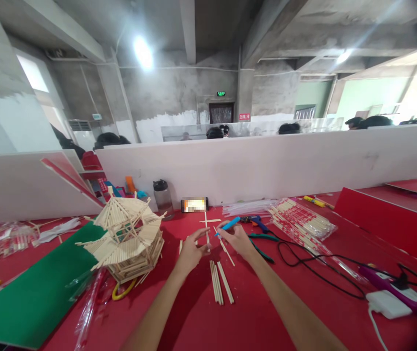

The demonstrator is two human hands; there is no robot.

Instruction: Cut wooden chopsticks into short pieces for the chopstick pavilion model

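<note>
My right hand (238, 240) is closed round a blue pen (230, 224), its tip pointing down and left. Across from it, the thumb and forefinger of my left hand (190, 253) grip a thin wooden stick (208, 236) that points away from me. The pen tip is close to this stick; whether they touch I cannot tell. Another wooden stick (226, 247) lies slanted beneath my right hand. Nearer to me, several short wooden sticks (215, 282) lie side by side on the red table (208, 326).
Left stands a tiered wooden-stick pavilion model (128, 234) beside a green board (29, 287). A bottle (162, 199) and a phone (194, 204) stand behind. Right are green-handled pliers (263, 249), a glue gun (255, 222), bagged sticks (299, 219), a cable and a power strip (398, 287).
</note>
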